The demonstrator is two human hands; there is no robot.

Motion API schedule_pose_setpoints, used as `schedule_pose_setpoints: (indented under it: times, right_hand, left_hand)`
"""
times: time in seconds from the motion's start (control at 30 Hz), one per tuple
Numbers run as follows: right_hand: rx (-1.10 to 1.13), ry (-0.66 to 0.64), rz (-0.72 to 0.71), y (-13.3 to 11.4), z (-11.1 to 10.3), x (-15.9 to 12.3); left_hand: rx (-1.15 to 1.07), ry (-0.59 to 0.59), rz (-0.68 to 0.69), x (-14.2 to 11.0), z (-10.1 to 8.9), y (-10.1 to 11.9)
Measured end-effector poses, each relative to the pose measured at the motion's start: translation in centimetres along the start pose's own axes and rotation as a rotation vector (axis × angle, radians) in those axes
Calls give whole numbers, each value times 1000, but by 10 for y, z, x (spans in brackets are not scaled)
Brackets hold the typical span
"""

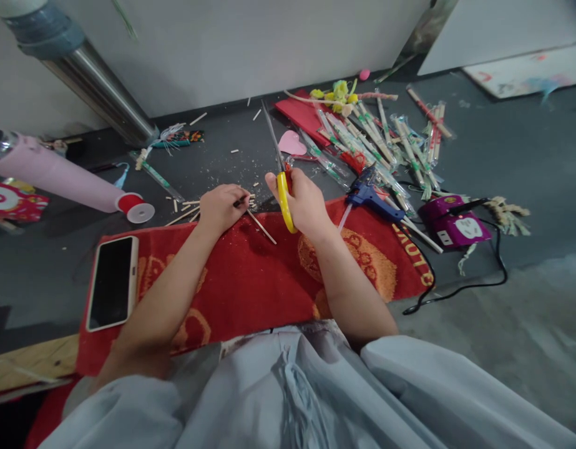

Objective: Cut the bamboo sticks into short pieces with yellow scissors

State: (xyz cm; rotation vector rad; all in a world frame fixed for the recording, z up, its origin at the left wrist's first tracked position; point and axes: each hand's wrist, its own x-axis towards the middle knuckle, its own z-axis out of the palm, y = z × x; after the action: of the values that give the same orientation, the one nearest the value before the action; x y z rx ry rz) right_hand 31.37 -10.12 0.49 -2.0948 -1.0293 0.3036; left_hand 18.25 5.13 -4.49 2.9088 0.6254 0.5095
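My right hand is closed on yellow-handled scissors, whose long blades point away toward the wall. My left hand is closed, pinching a thin wooden stick that lies slanted over the edge of a red towel. The two hands sit close together at the towel's far edge. Short cut pieces of stick and sawdust lie on the dark floor just beyond the left hand.
A phone lies on the towel's left end. A blue glue gun, a purple power strip with black cable, several wrapped chopsticks, a pink heart, a pink roll and a metal pipe surround them.
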Motion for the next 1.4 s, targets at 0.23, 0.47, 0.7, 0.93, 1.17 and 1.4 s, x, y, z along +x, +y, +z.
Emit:
schedule_pose_setpoints:
  times: [0.23, 0.47, 0.7, 0.93, 1.17, 1.4]
  right_hand:
    - [-57, -26, -21, -1, 0, -1]
    - [-196, -134, -104, -6, -1, -7]
    - [-296, -152, -214, -16, -2, -16]
    - [-306, -168, -226, -17, 3, -18]
    - [-328, -126, -236, -15, 6, -17]
    - [-345, -137, -241, -14, 8, -16]
  left_hand:
    - [-60, 52, -30, 0, -5, 4]
    - [-306, 313, -211, 2, -39, 16]
    - [-721, 406, -418, 6, -49, 32]
    - [-756, 369, -463, 5, -48, 36]
    - [-992, 439, -491, 5, -51, 43]
    - [-1064, 440, -550, 6, -51, 45]
